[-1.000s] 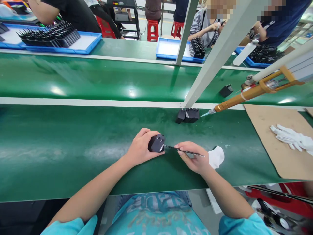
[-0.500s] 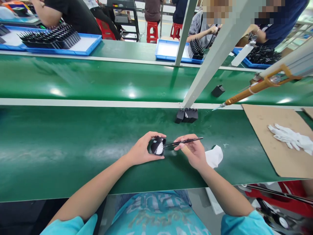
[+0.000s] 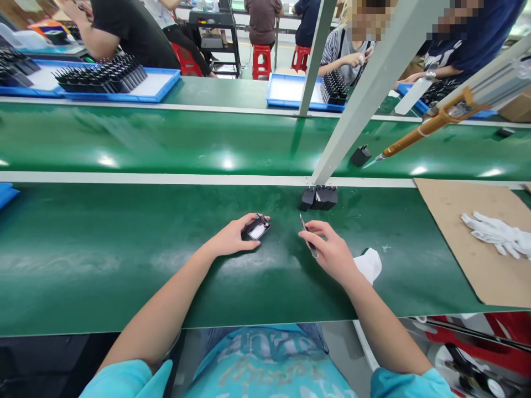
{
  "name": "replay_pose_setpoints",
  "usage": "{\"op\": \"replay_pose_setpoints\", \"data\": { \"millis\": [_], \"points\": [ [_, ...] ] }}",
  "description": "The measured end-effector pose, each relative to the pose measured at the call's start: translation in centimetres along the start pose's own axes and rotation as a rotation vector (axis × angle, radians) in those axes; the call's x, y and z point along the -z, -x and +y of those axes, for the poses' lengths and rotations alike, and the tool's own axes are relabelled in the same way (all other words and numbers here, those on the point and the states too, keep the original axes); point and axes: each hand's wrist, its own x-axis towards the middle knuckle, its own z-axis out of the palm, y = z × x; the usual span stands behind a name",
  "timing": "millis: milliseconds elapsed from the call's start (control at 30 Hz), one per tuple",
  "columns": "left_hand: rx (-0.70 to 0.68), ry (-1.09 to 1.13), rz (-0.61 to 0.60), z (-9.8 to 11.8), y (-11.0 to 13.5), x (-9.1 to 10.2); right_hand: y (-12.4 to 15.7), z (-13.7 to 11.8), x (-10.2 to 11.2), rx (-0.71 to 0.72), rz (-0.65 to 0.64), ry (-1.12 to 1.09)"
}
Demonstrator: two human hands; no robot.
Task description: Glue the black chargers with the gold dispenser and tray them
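At the far left edge, a blue corner (image 3: 6, 194) juts onto the green tabletop (image 3: 103, 265). Beyond the white rail, on the far side, a blue tray (image 3: 161, 83) carries rows of black pieces (image 3: 103, 77), with a person in a dark top seated behind it.

Near the middle of the tabletop, the left hand (image 3: 232, 240) lies low, its grip closed around a small black part (image 3: 256, 228). The part rests on the tabletop under the fingertips, with a pale face turned upward.

Just to the right, and apart from the part, the right hand (image 3: 332, 257) pinches slim tweezers (image 3: 307, 235) between thumb and forefinger. This grip is closed too, and the tips point away from the person.

A white cloth (image 3: 369, 264) lies just beside the right wrist. Farther back, a cluster of black blocks (image 3: 319, 197) sits at the foot of a slanted grey post (image 3: 365, 94). Behind it, a second tray (image 3: 290, 88) stands before a seated person in stripes.

On the far belt, a lone black block (image 3: 360, 156) sits near the tip of an orange tool (image 3: 415, 138). At the right, cardboard (image 3: 456, 265) lies on the tabletop with white gloves (image 3: 498, 235) on it.
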Motion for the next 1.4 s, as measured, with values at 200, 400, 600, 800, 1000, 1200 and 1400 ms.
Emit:
{"op": "replay_pose_setpoints", "data": {
  "millis": [200, 400, 600, 800, 1000, 1200, 1400],
  "points": [
    [0.004, 0.093, 0.117, -0.5, -0.4, -0.2, 0.0, -0.2, -1.8, 0.129, -0.265, 0.205],
    [0.066, -0.086, 0.421, 0.9, -1.1, -2.7, 0.0, -0.5, -2.5, 0.14, -0.303, 0.169],
    [0.001, -0.372, 0.529, 1.5, -1.3, -3.3, 0.0, -0.3, -2.7, 0.147, -0.309, 0.167],
    [-0.117, -0.439, 0.419, 1.4, -1.1, -2.7, 0.0, -0.3, -2.7, 0.139, -0.309, 0.149],
    [-0.208, -0.59, 0.342, 1.9, -0.2, -2.6, -0.1, -0.3, -2.7, 0.134, -0.307, 0.155],
    [-0.22, -0.634, 0.458, 1.4, -0.8, -3.8, -0.1, -0.3, -2.7, 0.132, -0.312, 0.159],
    [0.035, -1.014, 0.542, 1.3, -1.3, -6.0, 0.0, -0.3, -2.9, 0.126, -0.313, 0.149]
  ]
}}
